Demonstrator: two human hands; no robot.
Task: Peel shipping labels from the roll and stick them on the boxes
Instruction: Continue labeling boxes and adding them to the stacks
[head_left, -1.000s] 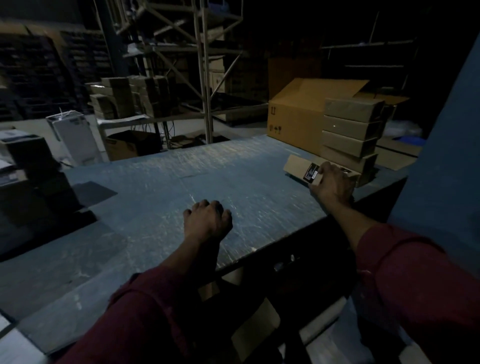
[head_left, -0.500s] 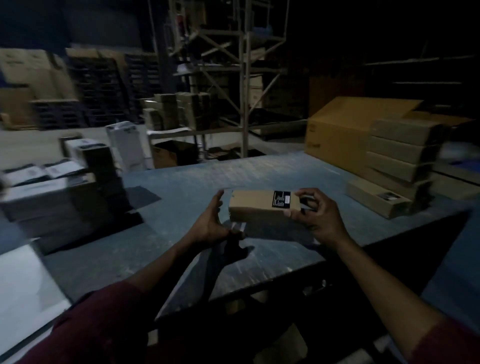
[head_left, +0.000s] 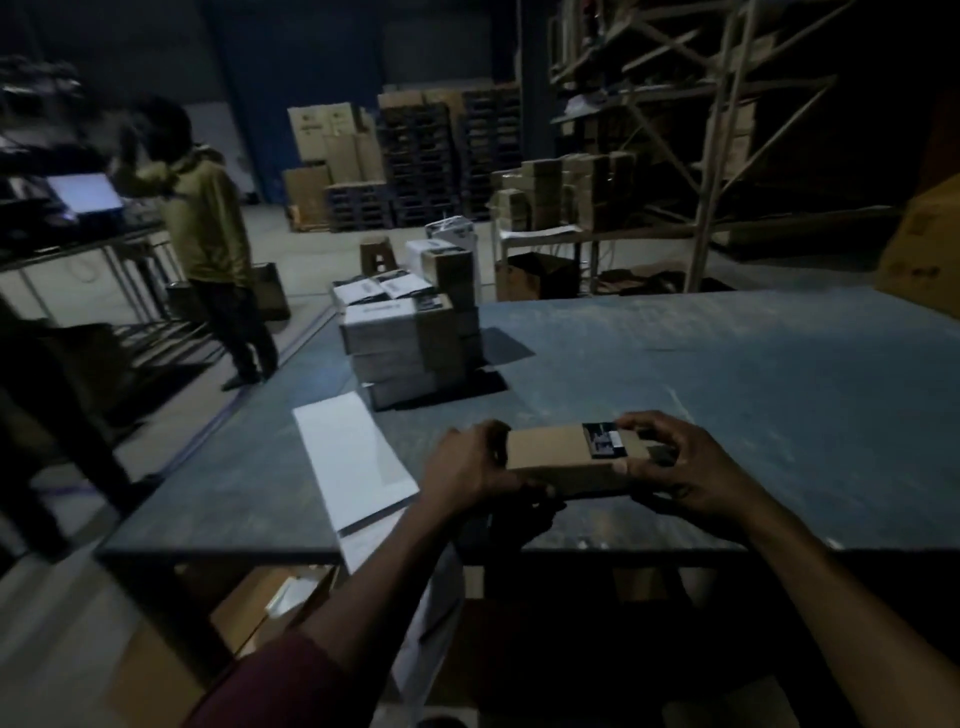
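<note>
No text is showing clearly enough to read. The dark label (head_left: 602, 440) on the small box (head_left: 561, 457), just beside the right hand's (head_left: 670, 467) fingertips, is appearing only as blurred marks.

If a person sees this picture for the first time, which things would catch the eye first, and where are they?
First, the small brown box held at both ends by the left hand and the right hand, low in the middle over the grey table. Next, the white strip of labels lying left of it and hanging over the near edge. Then the stack of boxes at the table's far left, and a person in a yellow top standing beyond.
</note>
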